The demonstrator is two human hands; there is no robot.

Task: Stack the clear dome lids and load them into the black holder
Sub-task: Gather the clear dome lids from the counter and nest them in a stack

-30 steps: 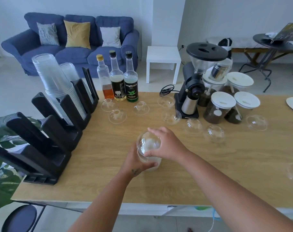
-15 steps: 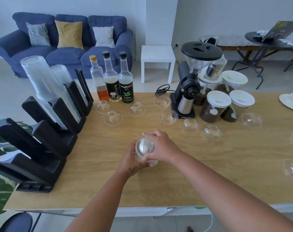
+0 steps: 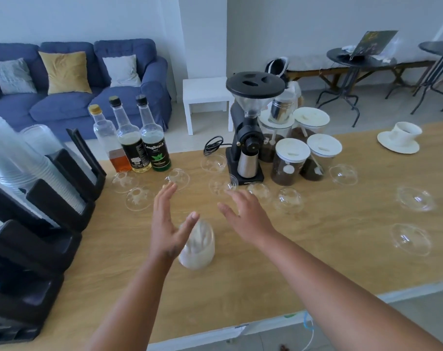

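A stack of clear dome lids (image 3: 198, 245) stands on the wooden table (image 3: 329, 262) between my forearms. My left hand (image 3: 168, 224) hovers just left of and above the stack, fingers spread, holding nothing. My right hand (image 3: 244, 216) is open too, raised to the right of the stack. Several loose dome lids lie around: one (image 3: 139, 198) and another (image 3: 177, 176) ahead of my left hand, one (image 3: 288, 200) past my right hand, one (image 3: 410, 238) at the far right. The black holder (image 3: 35, 244) fills the left edge, with clear cups in its back slots.
Three syrup bottles (image 3: 136, 145) stand at the table's back left. A black coffee grinder (image 3: 248, 133) and jars of coffee (image 3: 290, 158) stand behind the loose lids. A white cup on a saucer (image 3: 399, 139) sits at the far right.
Both hands have let go of the lid stack and lifted apart with fingers spread; the stack now stands alone on the table. The view has shifted right.
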